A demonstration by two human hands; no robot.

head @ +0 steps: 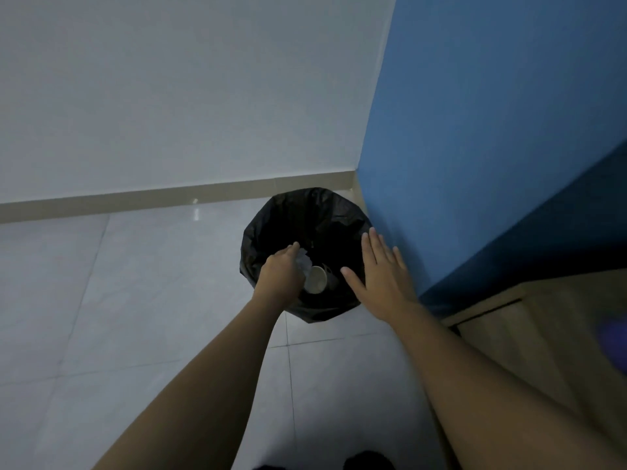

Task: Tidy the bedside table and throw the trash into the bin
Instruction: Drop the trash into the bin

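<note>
A round bin (307,212) lined with a black bag stands on the floor in the corner where the white wall meets the blue wall. My left hand (280,271) reaches over the bin's left rim and holds crumpled white paper (303,261) above the opening. Below the paper, inside the bin, lies a pale paper cup (316,279) on its side. My right hand (381,274) hovers over the bin's right side with fingers straight and spread, holding nothing.
A blue wall (475,147) rises directly right of the bin. A wooden bedside cabinet (543,334) stands at the right, with a blurred purple object (614,334) on it. Pale floor tiles (135,300) spread to the left and toward me.
</note>
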